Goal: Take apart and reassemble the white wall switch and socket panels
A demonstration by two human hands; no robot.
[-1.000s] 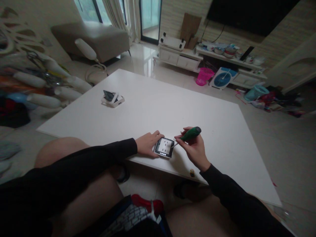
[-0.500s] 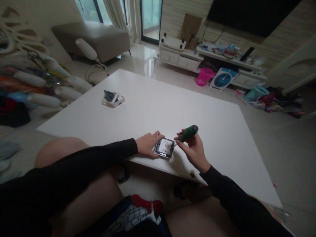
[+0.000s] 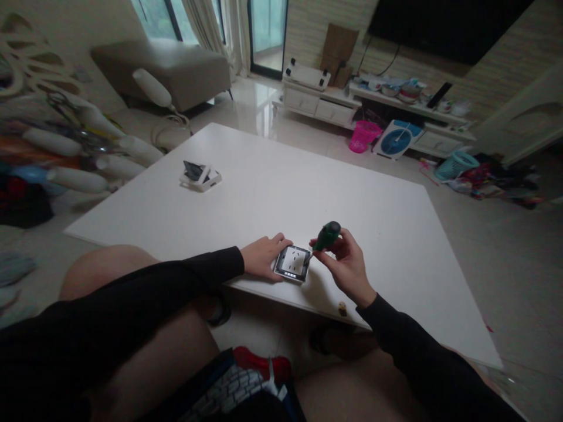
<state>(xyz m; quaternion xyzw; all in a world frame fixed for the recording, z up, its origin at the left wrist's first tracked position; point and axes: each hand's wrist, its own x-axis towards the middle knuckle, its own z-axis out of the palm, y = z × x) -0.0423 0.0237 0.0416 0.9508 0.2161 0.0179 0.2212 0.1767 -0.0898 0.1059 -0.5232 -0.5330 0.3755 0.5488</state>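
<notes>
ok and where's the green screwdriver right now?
In the head view, the green screwdriver is just right of centre, gripped in the right hand beside the socket that the left hand holds.

Left hand [image 3: 263, 257] lies low, clasping; right hand [image 3: 349, 268] raised, curled

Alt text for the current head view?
Right hand holds a green-handled screwdriver at the right edge of a socket panel, held by the left hand on a white table; another small unit sits farther left.
</notes>
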